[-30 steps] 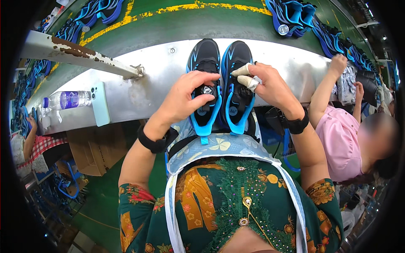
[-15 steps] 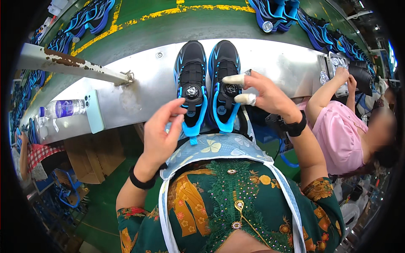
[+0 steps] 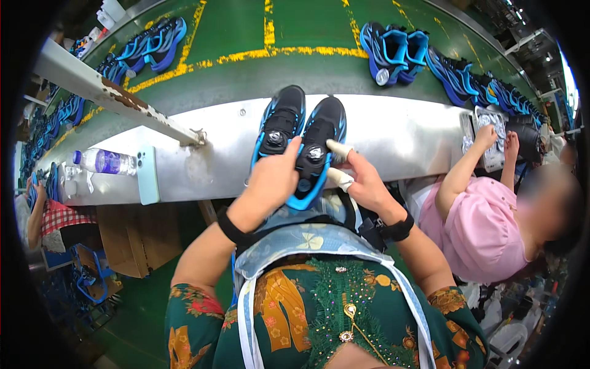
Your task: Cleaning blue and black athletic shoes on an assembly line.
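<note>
Two black sneakers with bright blue trim, the left sneaker (image 3: 290, 104) and the right sneaker (image 3: 332, 117), stand side by side on the bench before me, toes away. Each has a round lacing dial on its tongue. My left hand (image 3: 270, 184) is curled over the left sneaker's heel and hides it; its fingers press against the right sneaker's inner side. My right hand (image 3: 364, 181), with pale covers on thumb and forefinger, grips the right sneaker's outer side beside the dial. Its lower fingers are hidden.
A metal bench (image 3: 393, 135) carries a purple-labelled bottle (image 3: 110, 161), a pale green phone (image 3: 147, 175) and a white rusty post (image 3: 123, 95). More sneakers (image 3: 393, 52) stand beyond on a green surface. At right, a person in pink (image 3: 473, 215) works at a tray (image 3: 490, 138).
My left hand has come down and right onto the sneakers. The right hand has left the dial for the sneaker's side. The right sneaker has shifted left and turned. The view has tilted.
</note>
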Motion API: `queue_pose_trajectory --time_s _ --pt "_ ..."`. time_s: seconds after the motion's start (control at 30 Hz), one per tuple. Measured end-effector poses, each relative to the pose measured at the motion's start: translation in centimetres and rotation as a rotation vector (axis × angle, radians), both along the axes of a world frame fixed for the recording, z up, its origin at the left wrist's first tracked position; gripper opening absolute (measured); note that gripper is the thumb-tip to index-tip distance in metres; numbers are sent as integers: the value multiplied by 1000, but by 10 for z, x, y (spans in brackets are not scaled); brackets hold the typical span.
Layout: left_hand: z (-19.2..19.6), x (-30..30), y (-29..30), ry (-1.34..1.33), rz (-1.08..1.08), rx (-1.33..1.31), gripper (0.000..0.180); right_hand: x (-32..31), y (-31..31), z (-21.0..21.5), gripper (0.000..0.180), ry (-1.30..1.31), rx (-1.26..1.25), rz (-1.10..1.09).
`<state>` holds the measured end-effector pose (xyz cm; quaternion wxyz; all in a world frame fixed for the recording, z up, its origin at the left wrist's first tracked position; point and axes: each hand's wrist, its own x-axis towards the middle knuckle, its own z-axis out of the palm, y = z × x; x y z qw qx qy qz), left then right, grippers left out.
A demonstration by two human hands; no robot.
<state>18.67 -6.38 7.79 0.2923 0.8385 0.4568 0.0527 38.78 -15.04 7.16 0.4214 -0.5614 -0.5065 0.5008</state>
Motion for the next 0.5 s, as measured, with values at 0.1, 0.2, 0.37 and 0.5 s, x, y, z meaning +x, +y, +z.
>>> queue_pose_trajectory --time_s 0.1,0.2,0.37,0.5 --pt "1 -18 67 -67 -59 47 53 13 7 -2 39 44 -102 98" --pt "-1 -32 152 -148 -86 92 51 25 28 16 30 -421 -30 180" --pt "4 -36 279 -32 285 343 50 91 69 -3 24 -437 195 9" --pt "6 -38 374 -36 493 551 49 158 117 24 26 -678 364 -143"
